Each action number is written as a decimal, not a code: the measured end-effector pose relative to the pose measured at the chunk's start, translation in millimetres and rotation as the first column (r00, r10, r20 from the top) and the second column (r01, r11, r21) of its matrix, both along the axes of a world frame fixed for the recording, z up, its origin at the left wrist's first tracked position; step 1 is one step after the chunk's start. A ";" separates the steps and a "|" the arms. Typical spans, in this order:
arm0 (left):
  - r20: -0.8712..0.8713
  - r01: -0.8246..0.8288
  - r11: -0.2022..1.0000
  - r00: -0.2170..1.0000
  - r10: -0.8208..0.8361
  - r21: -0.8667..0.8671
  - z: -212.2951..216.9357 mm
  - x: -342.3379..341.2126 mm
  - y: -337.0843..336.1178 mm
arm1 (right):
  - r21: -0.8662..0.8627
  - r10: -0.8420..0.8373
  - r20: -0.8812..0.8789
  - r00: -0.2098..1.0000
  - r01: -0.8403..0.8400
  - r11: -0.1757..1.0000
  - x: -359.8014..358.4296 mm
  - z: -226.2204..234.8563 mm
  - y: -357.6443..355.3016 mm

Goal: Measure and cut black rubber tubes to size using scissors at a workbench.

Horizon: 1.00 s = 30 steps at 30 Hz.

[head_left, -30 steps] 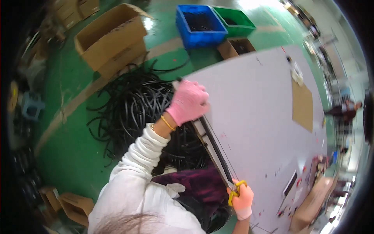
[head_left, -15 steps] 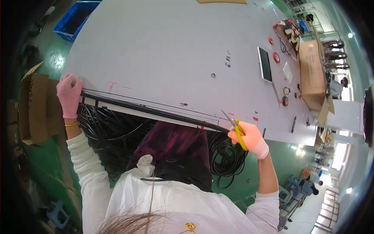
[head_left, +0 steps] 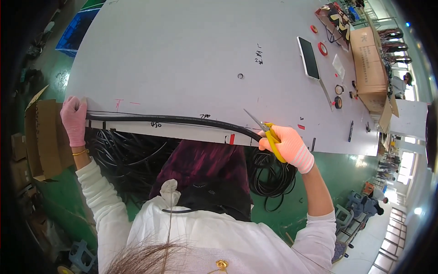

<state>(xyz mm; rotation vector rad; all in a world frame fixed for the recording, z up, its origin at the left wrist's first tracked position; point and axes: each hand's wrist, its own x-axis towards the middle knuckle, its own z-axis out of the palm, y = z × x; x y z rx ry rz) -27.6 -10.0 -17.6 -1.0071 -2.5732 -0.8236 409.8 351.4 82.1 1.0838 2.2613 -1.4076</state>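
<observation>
A long black tube [head_left: 169, 119] lies along the near edge of the grey table [head_left: 173, 59], bowing slightly toward its right part. My left hand [head_left: 74, 119], in a pink glove, is closed round the tube's left end at the table's left corner. Yellow-handled scissors [head_left: 273, 142] sit in my gloved right hand [head_left: 293, 145], their blades pointing up and left over the tabletop. The right end of the tube runs into the fingers of that same hand, which hide its tip. Handwritten marks [head_left: 205, 116] and a red mark [head_left: 232, 139] line the edge beside the tube.
Loose black tubing [head_left: 123, 148] and a coil [head_left: 270, 176] hang below the table edge. Farther right lie a tablet [head_left: 308, 58], tape rolls [head_left: 323, 49], a pen [head_left: 351, 131] and a cardboard box [head_left: 368, 61]. Another carton [head_left: 45, 137] and a blue crate [head_left: 75, 32] stand left.
The tube has shifted farther onto the tabletop and now bows, where it was straighter along the edge. My right hand has moved slightly up with the scissors. The view has shifted a little.
</observation>
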 end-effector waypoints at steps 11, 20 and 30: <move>-0.001 0.012 1.000 1.000 -0.011 0.021 -0.7 -0.5 -0.1 | 0.206 0.250 0.201 0.947 -0.291 0.934 -14.7 -5.7 10.7; 0.016 0.023 0.999 1.000 -0.023 0.024 1.3 1.4 0.7 | 0.295 0.317 0.326 0.890 -0.415 0.861 -26.2 -1.5 10.5; -0.032 0.003 0.999 0.999 -0.001 0.053 2.1 4.4 0.3 | 0.364 0.349 0.401 0.847 -0.497 0.788 -25.0 -4.4 8.0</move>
